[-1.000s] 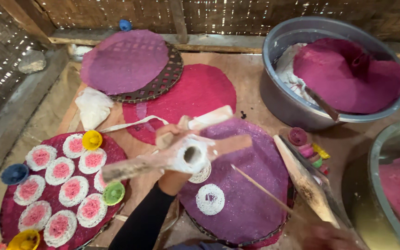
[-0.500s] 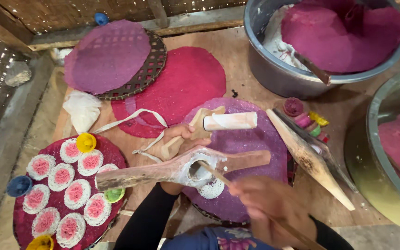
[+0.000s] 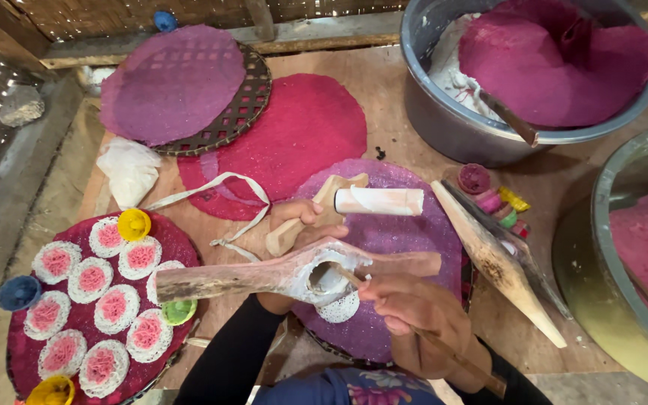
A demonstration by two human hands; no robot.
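Closest in, the right hand (image 3: 414, 322) pinches a thin wooden stick (image 3: 350, 277), fingers curled tight, its tip poking into the round hole of a rough wooden press (image 3: 279, 274). The left hand (image 3: 301, 225) grips that press from beneath, fingers wrapped around it. Under the hole, a lacy white noodle disc (image 3: 339, 307) lies on a purple round mat (image 3: 406, 240). Just beyond, a smooth cylindrical plunger (image 3: 379, 201) rests on the mat. To the left, a woven tray (image 3: 163, 240) carries pink-centred white discs. Farthest, a grey metal basin (image 3: 451, 127) holds magenta dough.
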